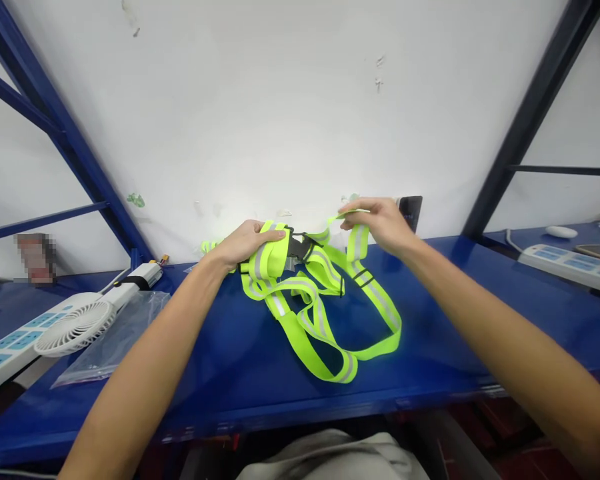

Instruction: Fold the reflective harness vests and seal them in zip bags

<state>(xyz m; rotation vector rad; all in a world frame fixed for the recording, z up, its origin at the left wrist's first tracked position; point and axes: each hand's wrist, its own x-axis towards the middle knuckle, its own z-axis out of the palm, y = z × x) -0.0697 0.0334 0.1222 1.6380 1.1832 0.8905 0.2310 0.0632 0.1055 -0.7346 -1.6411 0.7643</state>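
A neon yellow reflective harness (325, 328) with grey stripes lies loosely looped over the middle of the blue table. My left hand (253, 241) pinches a folded bundle of its strap, thumb on top. Just right of that thumb sits a black buckle (300, 247) on the strap. My right hand (377, 220) pinches another stretch of the strap between thumb and fingers, raised above the table near the wall. Black strap sliders show on the loops between my hands. More yellow strap lies partly hidden behind my left hand.
On the left are a white handheld fan (75, 328), a clear plastic bag (115, 337) and a white power strip (17, 343). A dark phone (411, 211) leans on the wall behind my right hand. Another power strip (575, 261) lies right, beyond a blue post.
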